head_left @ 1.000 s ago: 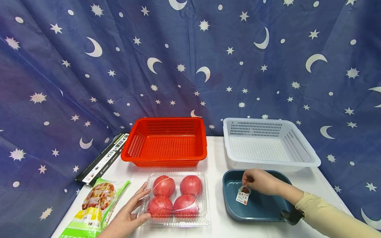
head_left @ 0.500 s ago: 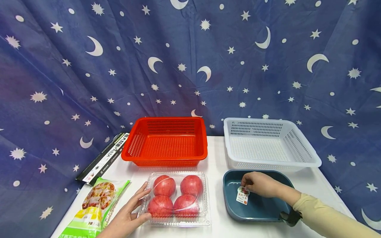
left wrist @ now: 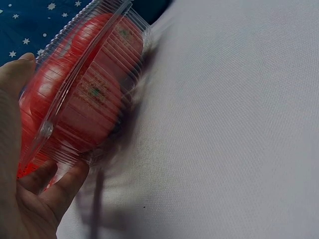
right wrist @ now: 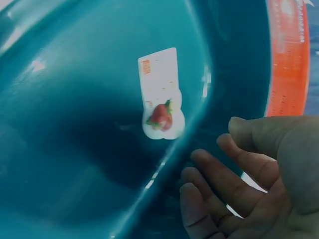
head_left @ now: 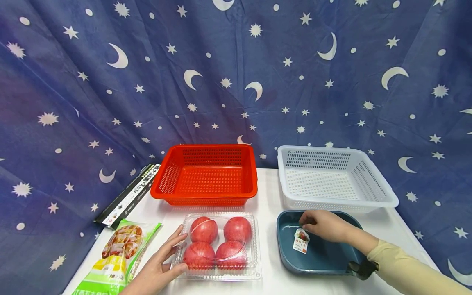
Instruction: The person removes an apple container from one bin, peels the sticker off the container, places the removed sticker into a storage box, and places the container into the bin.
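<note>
A small white card (head_left: 301,241) with a strawberry picture lies on the floor of the dark blue basin (head_left: 295,262). Just above it, over the basin, is my right hand (head_left: 324,225). In the right wrist view its loosely bent fingers (right wrist: 219,179) are apart from the card, with nothing between thumb and fingertips. My left hand (head_left: 158,262) touches the left side of a clear plastic clamshell box (head_left: 254,266), fingers spread along its edge. Several red apples (left wrist: 89,109) show through the box walls.
Behind stand a red basket (head_left: 210,180) and a white basket (head_left: 321,184), both with perforated walls. At the left lie a black-and-white pasta box (head_left: 129,198) and a green and yellow food bag (head_left: 118,254). A starry blue curtain (head_left: 221,61) hangs at the back.
My right hand has let go of the card, which now lies in the basin, and its fingers have drawn slightly up from it. The left hand stays at the clamshell box.
</note>
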Available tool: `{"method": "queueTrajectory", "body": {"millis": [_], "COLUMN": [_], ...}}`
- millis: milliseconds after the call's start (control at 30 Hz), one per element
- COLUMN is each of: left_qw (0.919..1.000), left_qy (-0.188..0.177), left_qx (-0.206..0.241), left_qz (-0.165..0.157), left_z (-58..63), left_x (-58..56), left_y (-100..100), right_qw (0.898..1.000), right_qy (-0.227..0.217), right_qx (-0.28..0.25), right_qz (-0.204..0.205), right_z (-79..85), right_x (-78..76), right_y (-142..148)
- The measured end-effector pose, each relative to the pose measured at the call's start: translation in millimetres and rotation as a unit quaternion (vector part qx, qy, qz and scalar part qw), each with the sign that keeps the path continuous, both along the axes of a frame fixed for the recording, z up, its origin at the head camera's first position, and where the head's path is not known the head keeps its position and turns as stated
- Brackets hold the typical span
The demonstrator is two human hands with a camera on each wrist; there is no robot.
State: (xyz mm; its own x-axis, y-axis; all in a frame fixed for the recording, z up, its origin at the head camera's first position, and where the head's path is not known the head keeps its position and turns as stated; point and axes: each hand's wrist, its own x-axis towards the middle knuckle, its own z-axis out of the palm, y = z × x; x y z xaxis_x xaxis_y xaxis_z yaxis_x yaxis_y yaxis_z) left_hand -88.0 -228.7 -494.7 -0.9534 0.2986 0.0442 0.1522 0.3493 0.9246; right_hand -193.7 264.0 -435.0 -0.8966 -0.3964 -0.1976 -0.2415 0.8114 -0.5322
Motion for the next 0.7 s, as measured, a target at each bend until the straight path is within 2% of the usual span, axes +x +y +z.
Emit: {"method": "queueTrajectory", "body": {"millis": [200,433,600,700], "left_qw": [0.9999,0.9998,1.0000,0.9999], "left_qy": [0.015,0.016,0.004,-0.001], "left_qx": [0.003,0.008,0.008,0.012], "left_qz": [-0.004,-0.004,-0.002,-0.002], "left_z": [-2.5,-4.3,-3.1,-2.1], "left_x": [0.2,-0.6,-0.8,-1.0], "left_y": [-1,-2,-1,0], "right_qw": [0.999,0.995,0.990,0.985], "right_qy": [0.021,0.052,0.049,0.027], "right_qx": [-0.035,-0.080,-0.125,-0.166], "right_qz": [-0.007,-0.020,-0.032,-0.033], "right_z": [11.8,23.7,28.3,30.0], "right_x": [2.3,6.7,14.0,19.5], "right_y": [-5,-20,-35,-45]}}
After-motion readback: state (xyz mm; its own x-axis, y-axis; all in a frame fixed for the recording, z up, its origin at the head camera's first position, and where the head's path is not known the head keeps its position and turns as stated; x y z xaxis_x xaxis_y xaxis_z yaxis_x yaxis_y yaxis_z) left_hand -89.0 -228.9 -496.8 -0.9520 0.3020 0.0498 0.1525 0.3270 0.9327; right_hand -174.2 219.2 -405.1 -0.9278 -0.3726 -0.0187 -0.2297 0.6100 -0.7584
